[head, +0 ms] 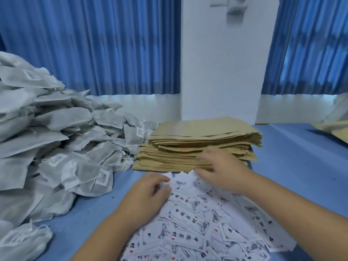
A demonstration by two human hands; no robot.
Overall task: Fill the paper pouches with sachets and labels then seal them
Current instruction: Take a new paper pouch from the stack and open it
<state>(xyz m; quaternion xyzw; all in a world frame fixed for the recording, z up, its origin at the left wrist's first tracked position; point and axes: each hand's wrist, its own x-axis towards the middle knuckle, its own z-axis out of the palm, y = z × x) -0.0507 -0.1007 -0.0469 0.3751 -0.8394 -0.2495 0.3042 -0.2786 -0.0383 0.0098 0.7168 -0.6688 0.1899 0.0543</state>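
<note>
L hand (148, 193) pinches labels (197, 223); R hand (220, 174) blurred, touching pouches (197, 140).

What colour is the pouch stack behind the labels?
Tan kraft brown, plain and unprinted: the pouch stack shows best in the head view, beyond the white printed labels.

Blue curtains (94, 44) hang either side of a white pillar (226, 72) behind the blue tabletop (291, 157).

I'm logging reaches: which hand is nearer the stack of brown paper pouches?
Right. The right hand is at the front edge of the pouch stack; the left hand is over the labels, short of it.
</note>
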